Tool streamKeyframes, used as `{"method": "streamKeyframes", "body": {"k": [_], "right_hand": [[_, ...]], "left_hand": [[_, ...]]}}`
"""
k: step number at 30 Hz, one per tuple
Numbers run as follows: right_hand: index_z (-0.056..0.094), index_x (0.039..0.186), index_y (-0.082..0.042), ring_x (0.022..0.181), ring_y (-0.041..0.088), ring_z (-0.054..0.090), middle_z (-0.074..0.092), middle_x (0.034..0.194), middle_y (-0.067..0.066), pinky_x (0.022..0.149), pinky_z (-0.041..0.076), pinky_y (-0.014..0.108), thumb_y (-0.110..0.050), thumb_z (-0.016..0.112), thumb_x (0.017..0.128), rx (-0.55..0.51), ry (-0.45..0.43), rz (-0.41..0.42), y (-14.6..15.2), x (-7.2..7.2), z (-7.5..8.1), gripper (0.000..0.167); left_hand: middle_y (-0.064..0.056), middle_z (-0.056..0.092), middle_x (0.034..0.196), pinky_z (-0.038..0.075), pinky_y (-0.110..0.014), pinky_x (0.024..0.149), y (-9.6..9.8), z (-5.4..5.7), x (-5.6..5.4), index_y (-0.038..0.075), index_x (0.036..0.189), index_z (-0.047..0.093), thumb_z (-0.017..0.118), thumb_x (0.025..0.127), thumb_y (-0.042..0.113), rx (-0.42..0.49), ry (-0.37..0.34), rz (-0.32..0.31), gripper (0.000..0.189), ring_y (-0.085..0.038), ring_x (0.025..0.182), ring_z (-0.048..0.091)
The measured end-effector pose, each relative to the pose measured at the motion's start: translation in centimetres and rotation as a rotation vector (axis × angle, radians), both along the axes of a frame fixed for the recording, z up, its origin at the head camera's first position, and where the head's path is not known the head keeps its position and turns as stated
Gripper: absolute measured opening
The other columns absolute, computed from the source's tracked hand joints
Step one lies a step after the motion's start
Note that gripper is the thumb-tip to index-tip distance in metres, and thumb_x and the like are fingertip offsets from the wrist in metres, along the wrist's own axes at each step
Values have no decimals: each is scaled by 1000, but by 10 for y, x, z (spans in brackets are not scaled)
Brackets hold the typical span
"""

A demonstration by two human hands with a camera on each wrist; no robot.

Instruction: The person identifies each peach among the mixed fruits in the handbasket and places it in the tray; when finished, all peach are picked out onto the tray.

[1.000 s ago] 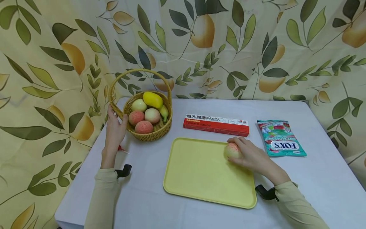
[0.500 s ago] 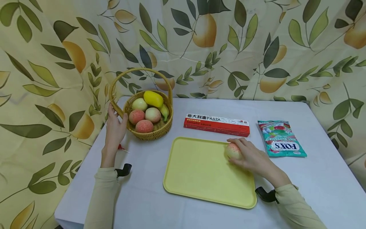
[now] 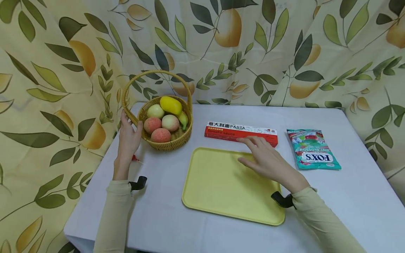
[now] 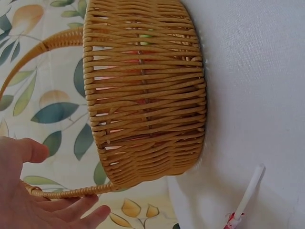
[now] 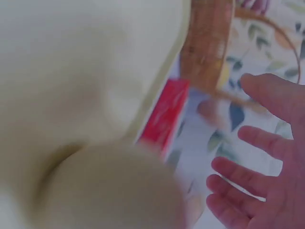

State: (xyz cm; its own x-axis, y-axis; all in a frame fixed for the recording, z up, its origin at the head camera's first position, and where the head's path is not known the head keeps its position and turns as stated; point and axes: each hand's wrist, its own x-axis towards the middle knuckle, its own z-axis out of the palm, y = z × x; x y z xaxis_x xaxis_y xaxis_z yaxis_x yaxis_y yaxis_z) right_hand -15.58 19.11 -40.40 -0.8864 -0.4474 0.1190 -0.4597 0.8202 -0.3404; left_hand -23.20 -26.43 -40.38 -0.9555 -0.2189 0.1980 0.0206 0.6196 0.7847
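The left hand (image 3: 129,138) touches the handle of a wicker basket (image 3: 167,144). In the left wrist view, its fairly straight fingers lie against the handle (image 4: 76,192), with the thumb apart from it. Inside the basket are pinkish-red and pale round fruits (image 3: 160,135), a yellow fruit (image 3: 171,105) and a banana (image 3: 182,120). Over a yellow tray (image 3: 218,189), the right hand (image 3: 265,160) hovers with spread fingers and holds nothing. A pale round fruit (image 5: 114,186), blurred, sits on the tray in the right wrist view; the hand hides it from the head camera.
Behind the tray lies a red and white pasta box (image 3: 224,131), partly covered by the right fingertips. A teal candy bag (image 3: 314,149) is at the right. Near the left wrist lies a red-headed lollipop (image 4: 250,191) with a white stick. Leaf-patterned cloth (image 3: 221,70) hangs behind the table.
The right hand has let go of the pale round fruit, risen and shifted left, its fingers now spread. The left hand has stayed at the basket handle. The head view has tilted slightly.
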Motion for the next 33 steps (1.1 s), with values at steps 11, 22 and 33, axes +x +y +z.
{"method": "streamKeyframes", "body": {"k": [11, 22, 33], "right_hand": [[46, 153, -13, 147, 32, 42, 46, 156, 14, 124, 33, 51, -41, 58, 104, 26, 47, 317, -131, -78, 29, 58], [18, 165, -11, 162, 31, 13, 15, 173, 13, 133, 12, 46, -53, 28, 110, 185, -89, 317, -230, -141, -3, 70], [22, 165, -22, 148, 34, 34, 36, 160, 14, 120, 34, 49, -55, 39, 107, 221, 14, 197, -236, -152, -14, 69]], "left_hand": [[-18, 26, 169, 40, -58, 117, -4, 16, -12, 14, 166, -1, 49, 106, 32, 14, 77, 40, 80, -39, 148, 43], [-20, 25, 169, 38, -58, 119, 1, -3, -4, 14, 165, -6, 49, 106, 35, 20, -7, 11, 84, -40, 150, 40], [-22, 24, 169, 37, -61, 118, 4, -3, 2, 12, 165, -9, 47, 106, 35, -12, -5, -2, 85, -42, 150, 39]]}}
